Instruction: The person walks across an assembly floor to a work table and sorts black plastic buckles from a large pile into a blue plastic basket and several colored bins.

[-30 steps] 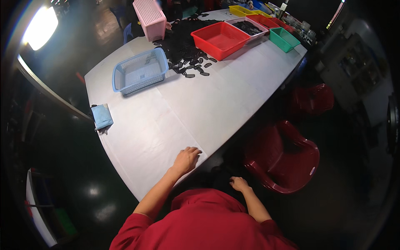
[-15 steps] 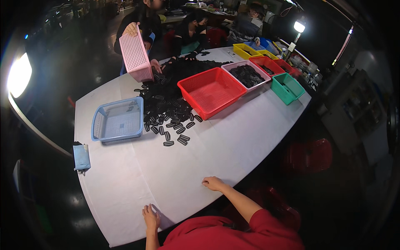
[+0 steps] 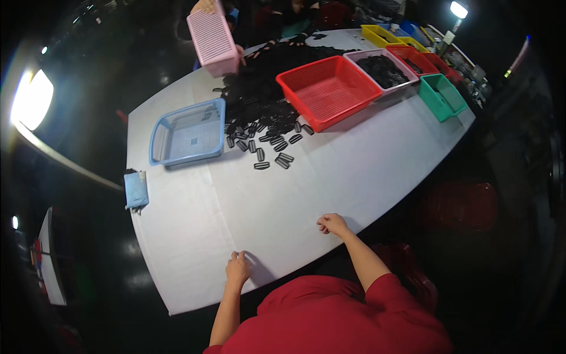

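Note:
My left hand (image 3: 238,269) rests at the near edge of the white-covered table (image 3: 194,253), fingers bent but apart, holding nothing. To its right my right hand (image 3: 333,225) is over the table near the edge, its fingers curled in with nothing visible in them. Farther off spreads a heap of small black ribbed oval pieces (image 3: 259,88), with a few loose ones (image 3: 284,160) on its near side. A blue basket (image 3: 187,158) with a few dark pieces at its far side sits left of the heap. On its right is an empty-looking red basket (image 3: 330,88).
Across the table, a person's hand (image 3: 203,7) tips a pink basket (image 3: 213,41) beside the heap; another person sits by it. To the right stand a pale pink basket (image 3: 407,82) of black pieces, a green basket (image 3: 442,97) and several others. A light-blue packet (image 3: 136,189) lies at the left edge.
My view has tilted, so the whole scene sits higher and farther right. My left hand's fingers have bent a little differently. Both hands stay near the table edge; the pink basket is still tipped.

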A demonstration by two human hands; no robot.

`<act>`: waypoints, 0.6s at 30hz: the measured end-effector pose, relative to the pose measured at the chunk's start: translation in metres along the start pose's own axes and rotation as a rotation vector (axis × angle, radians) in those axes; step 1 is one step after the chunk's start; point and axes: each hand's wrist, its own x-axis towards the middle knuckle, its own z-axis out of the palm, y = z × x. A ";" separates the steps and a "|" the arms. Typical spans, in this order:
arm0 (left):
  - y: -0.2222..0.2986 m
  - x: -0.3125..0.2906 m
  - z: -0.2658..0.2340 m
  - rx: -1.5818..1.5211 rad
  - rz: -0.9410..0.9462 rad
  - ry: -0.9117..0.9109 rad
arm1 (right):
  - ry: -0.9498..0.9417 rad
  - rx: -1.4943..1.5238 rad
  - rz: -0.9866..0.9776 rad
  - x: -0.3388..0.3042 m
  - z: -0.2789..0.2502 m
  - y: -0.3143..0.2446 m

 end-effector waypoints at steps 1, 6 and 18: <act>0.007 0.007 -0.018 -0.083 -0.020 -0.076 | -0.041 0.018 0.027 0.000 -0.004 0.006; 0.040 0.057 -0.030 -0.083 0.065 -0.041 | -0.388 -0.119 0.209 0.018 -0.041 -0.021; 0.191 0.190 -0.040 -0.230 0.069 0.571 | -0.282 -0.509 -0.376 0.134 -0.090 -0.157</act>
